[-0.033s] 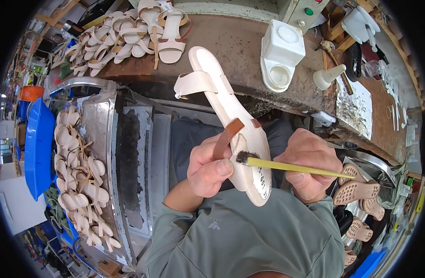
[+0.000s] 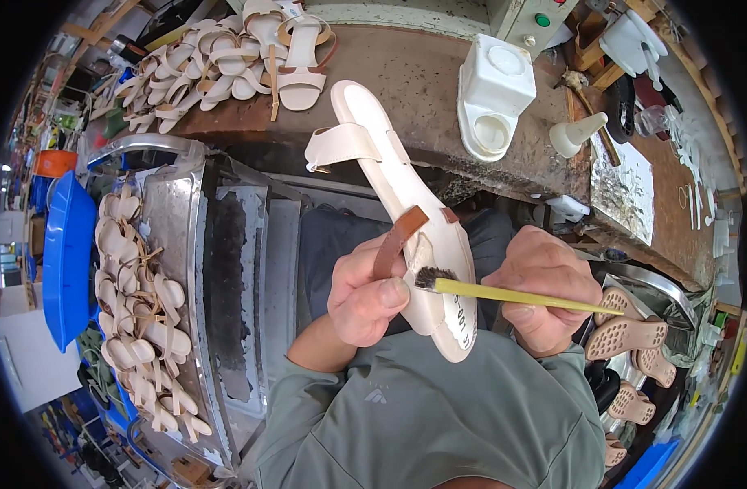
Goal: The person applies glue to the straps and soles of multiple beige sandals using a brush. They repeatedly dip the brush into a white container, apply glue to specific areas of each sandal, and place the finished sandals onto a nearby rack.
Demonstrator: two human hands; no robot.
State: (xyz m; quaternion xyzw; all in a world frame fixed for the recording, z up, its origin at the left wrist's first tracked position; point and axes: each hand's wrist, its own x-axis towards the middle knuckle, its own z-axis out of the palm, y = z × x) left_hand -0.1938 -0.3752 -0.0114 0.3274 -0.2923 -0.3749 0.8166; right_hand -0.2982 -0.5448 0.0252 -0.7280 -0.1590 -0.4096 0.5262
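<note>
A cream sandal with a cream front strap and a brown heel strap lies tilted over my lap, toe pointing toward the workbench. My left hand grips the sandal's heel part from the left, thumb pressed near the brown strap. In my right hand is a thin yellow-handled brush; its dark bristles touch the insole beside the brown strap.
A pile of finished cream sandals lies on the brown workbench at the back left. A white glue container and a white nozzle bottle stand at the back right. Sandals fill a metal rack at left; treaded soles lie at right.
</note>
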